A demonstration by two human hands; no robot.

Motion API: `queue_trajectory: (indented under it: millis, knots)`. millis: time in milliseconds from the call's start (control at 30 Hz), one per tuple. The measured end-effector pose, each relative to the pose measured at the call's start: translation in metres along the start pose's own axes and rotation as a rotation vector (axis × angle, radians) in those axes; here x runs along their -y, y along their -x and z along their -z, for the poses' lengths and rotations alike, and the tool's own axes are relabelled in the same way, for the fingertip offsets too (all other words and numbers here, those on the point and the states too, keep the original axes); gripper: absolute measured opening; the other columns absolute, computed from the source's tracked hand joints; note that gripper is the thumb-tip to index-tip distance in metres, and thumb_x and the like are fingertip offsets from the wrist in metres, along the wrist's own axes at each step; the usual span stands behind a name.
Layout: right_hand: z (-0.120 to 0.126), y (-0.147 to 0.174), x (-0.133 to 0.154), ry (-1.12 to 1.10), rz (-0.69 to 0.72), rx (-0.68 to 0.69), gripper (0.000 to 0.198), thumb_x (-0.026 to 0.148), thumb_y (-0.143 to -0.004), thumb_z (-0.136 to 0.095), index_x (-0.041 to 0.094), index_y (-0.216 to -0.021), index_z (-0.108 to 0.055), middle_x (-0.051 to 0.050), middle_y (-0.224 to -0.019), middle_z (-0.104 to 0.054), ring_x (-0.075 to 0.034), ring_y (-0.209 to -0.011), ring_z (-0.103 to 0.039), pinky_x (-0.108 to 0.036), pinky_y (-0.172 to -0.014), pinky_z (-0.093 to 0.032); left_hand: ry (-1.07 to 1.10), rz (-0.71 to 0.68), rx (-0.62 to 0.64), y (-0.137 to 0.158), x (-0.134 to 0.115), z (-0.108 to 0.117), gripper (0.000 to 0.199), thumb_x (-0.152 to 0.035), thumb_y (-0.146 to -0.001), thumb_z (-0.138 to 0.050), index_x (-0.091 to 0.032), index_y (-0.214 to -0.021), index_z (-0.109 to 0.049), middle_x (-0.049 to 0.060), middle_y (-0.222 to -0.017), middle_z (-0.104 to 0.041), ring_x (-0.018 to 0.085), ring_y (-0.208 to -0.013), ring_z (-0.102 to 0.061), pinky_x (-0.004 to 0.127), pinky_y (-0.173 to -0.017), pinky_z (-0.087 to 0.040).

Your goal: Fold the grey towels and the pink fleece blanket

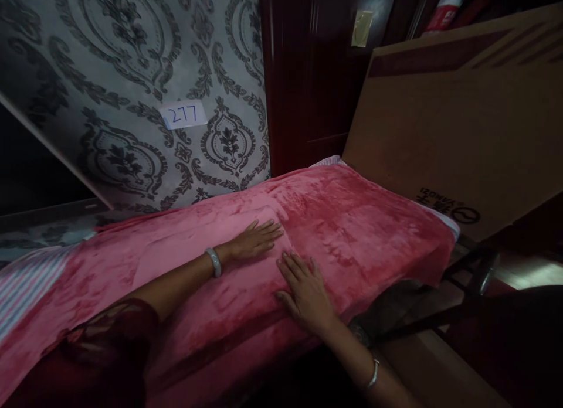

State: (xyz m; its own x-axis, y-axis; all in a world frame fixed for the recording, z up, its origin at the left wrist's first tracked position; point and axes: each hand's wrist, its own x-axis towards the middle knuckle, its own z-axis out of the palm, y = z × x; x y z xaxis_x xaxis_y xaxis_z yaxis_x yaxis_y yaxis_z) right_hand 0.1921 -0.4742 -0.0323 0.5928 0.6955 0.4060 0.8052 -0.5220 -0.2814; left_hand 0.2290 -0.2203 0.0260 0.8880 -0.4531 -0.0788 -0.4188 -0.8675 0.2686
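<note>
A pink plush blanket (352,220) covers a long table or bench. On it lies a smoother, lighter pink layer of cloth (189,244); whether this is a separate piece or a fold of the blanket, I cannot tell. My left hand (255,240) rests flat on the lighter cloth near its right edge, fingers spread and pointing right. Just to its right and closer to me, my right hand (307,293) lies palm down on the pink fabric, its fingers extended toward that same edge. Neither hand grips anything.
Striped cloth (33,285) shows under the blanket at the left. A large cardboard box (457,115) stands at the back right. Behind are a patterned wall with a paper label (183,114) reading 277 and a dark red door (308,74). A dark metal frame (475,279) is at right.
</note>
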Motion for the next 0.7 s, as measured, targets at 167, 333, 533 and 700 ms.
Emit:
queue_trajectory:
  millis: [167, 333, 533, 700]
  knots:
    - [0.033, -0.027, 0.022, -0.094, 0.309, 0.035, 0.047, 0.047, -0.101, -0.050, 0.028, -0.143, -0.055, -0.006, -0.150, -0.053, -0.024, -0.144, -0.038, -0.051, -0.121, -0.025, 0.084, -0.063, -0.062, 0.011, -0.005, 0.004, 0.054, -0.045, -0.106, -0.017, -0.037, -0.155, -0.035, 0.001, -0.164, -0.032, 0.018, -0.153, -0.024, 0.047, -0.126, -0.011]
    - [0.000, -0.029, 0.025, -0.115, 0.545, 0.211, 0.061, 0.062, -0.097, -0.048, 0.037, -0.152, -0.042, -0.001, -0.164, -0.032, -0.027, -0.152, -0.023, -0.056, -0.121, -0.022, -0.030, -0.044, -0.059, 0.018, -0.005, -0.001, 0.058, -0.053, -0.103, -0.031, -0.035, -0.158, -0.030, 0.004, -0.167, -0.026, 0.024, -0.156, -0.015, 0.056, -0.125, -0.004]
    - [-0.015, -0.018, 0.018, -0.168, 0.480, 0.314, 0.066, 0.061, -0.097, -0.050, 0.042, -0.157, -0.030, 0.003, -0.167, -0.022, -0.027, -0.155, -0.013, -0.057, -0.123, -0.016, -0.082, -0.027, -0.061, 0.003, 0.033, 0.000, 0.064, -0.059, -0.101, -0.030, -0.034, -0.160, -0.025, 0.005, -0.168, -0.020, 0.026, -0.156, -0.010, 0.056, -0.124, -0.002]
    - [-0.010, -0.021, 0.020, -0.204, 0.459, 0.365, 0.065, 0.062, -0.098, -0.045, 0.042, -0.158, -0.028, 0.002, -0.167, -0.022, -0.027, -0.155, -0.012, -0.058, -0.123, -0.014, 0.008, 0.022, -0.097, -0.015, 0.074, 0.006, 0.069, -0.059, -0.100, -0.028, -0.023, -0.160, -0.028, 0.009, -0.168, -0.021, 0.022, -0.155, -0.020, 0.041, -0.125, -0.015]
